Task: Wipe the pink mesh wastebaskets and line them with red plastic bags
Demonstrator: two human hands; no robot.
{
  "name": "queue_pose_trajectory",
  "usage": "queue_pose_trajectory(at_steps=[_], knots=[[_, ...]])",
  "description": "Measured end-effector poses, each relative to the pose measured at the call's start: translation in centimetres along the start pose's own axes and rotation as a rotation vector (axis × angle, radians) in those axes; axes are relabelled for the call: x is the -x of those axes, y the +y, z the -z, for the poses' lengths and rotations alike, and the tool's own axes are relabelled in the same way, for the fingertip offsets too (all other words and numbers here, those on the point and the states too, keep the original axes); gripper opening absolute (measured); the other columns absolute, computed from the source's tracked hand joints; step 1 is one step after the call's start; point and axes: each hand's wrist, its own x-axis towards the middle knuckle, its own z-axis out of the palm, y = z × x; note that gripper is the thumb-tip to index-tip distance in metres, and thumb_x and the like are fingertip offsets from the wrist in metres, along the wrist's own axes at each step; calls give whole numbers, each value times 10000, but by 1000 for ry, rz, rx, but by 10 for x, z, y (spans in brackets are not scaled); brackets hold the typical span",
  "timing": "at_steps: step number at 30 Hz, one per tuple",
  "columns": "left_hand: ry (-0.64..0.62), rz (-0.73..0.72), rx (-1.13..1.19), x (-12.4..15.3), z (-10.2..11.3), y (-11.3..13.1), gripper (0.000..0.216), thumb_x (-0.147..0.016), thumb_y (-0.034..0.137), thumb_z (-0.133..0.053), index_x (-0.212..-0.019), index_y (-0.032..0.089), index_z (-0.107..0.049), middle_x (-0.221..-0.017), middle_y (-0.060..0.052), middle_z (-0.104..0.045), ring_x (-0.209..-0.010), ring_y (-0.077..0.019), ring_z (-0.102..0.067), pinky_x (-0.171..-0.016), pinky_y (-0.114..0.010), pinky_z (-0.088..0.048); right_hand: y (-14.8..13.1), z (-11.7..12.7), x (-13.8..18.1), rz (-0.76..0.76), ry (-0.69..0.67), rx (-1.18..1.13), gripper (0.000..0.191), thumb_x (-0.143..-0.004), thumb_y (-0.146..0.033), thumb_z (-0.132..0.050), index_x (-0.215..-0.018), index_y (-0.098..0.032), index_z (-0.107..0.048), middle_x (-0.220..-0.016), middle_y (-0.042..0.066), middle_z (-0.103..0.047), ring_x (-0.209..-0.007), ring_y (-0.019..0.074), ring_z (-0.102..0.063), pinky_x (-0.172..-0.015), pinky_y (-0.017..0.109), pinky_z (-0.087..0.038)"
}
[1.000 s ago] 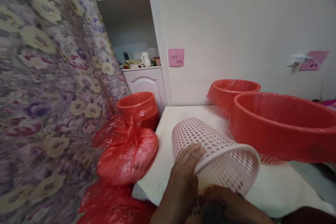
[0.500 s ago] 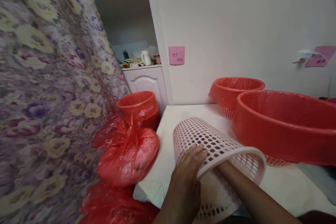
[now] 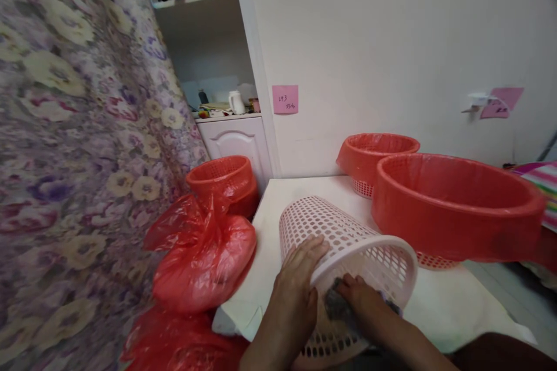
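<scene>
Far left hangs a floral curtain [image 3: 65, 127]; beside it lies a red bag [image 3: 204, 255]. On the white table [image 3: 452, 307], near its front edge, a pink basket [image 3: 343, 237] lies tipped on its side. The left hand [image 3: 296, 295] presses flat on its wall, fingers spread. The right hand [image 3: 361, 301], inside the mouth, grips a dark cloth [image 3: 333, 304]. Right stand red tubs [image 3: 452, 203].

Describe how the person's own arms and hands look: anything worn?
Both forearms are bare, with no sleeves in view. The left hand and right hand wear no gloves, and no rings, watch or bracelet show. Neither hand carries visible markings.
</scene>
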Motion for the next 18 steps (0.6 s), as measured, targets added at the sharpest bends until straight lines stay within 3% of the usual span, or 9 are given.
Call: queue_pose_trajectory(at_steps=[3, 6, 10, 14, 16, 18], knots=[[6, 0, -5, 1, -1, -3, 862, -579, -60, -362, -1380, 238, -474, -1473, -73, -501, -1400, -199, -404, -1174, -550, -322, 11, -18, 33, -37, -13, -75, 371, -737, -172, -587, -1072, -261, -718, -1157, 95, -681, -1070, 278, -599, -932, 374, -458], [26, -8, -13, 1, -1, -5, 841, -605, -66, -359, -1379, 243, -475, -1465, -72, -511, -1394, -190, -415, -1173, -529, -333, 19, -28, 57, 28, 68, -242, 339, -799, -219, -522, -1066, -301, -713, -1073, 56, -713, -1031, 270, -629, -890, 374, -492], [43, -15, -35, 0, 2, -5, 814, -636, -72, -366, -1371, 259, -481, -1449, -71, -528, -1375, -197, -447, -1157, -521, -359, 24, -9, 69, 124, 180, -300, 471, -775, -173, -510, -1209, -291, -649, -1237, 72, -661, -1172, 289, -566, -999, 423, -450], [35, -17, -67, -1, 4, -1, 817, -632, -86, -360, -1365, 253, -482, -1441, -83, -534, -1368, -201, -459, -1144, -534, -370, 30, 15, 55, 23, 404, -63, 753, -610, 9, -442, -1323, -197, -571, -1345, 123, -585, -1228, 288, -501, -1026, 448, -421], [27, -25, -80, -3, 5, 1, 820, -631, -85, -364, -1368, 258, -473, -1442, -80, -536, -1367, -199, -460, -1140, -536, -374, 31, 9, 46, -68, 383, 88, 715, -625, 1, -459, -1302, -183, -596, -1320, 138, -599, -1188, 313, -518, -1005, 469, -425], [18, -28, -88, -6, 6, 4, 831, -628, -87, -360, -1375, 264, -460, -1448, -72, -530, -1375, -190, -451, -1144, -526, -370, 29, -6, 40, -95, 269, 149, 616, -680, -47, -495, -1260, -204, -634, -1270, 140, -630, -1124, 328, -554, -968, 479, -438]])
